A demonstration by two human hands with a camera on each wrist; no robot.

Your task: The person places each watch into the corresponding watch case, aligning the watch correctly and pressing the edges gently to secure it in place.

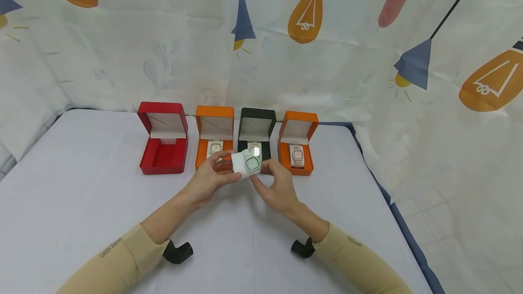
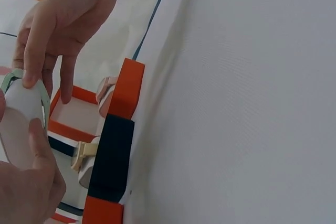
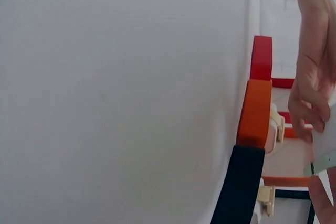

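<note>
A mint-green wristwatch (image 1: pixel 252 163) is looped around a white watch cushion (image 1: pixel 238 165) near its right end, raised above the table in front of the boxes. My left hand (image 1: pixel 209 179) holds the cushion by its left end, thumb below and fingers above. At the other end, my right hand (image 1: pixel 278 188) pinches the watch and cushion between thumb and fingers. In the left wrist view, a right fingertip (image 2: pixel 30 80) presses on the cushion right beside the green strap (image 2: pixel 45 103). The right wrist view shows the strap (image 3: pixel 323 163) close to the right fingers.
Along the back stand a red box (image 1: pixel 163 167) with a bare red inside, two orange boxes (image 1: pixel 215 111) (image 1: pixel 298 117) and a black box (image 1: pixel 258 113), all lids raised. Cushioned watches sit in the orange and black ones. A patterned curtain (image 1: pixel 269 76) hangs behind the white table (image 1: pixel 98 185).
</note>
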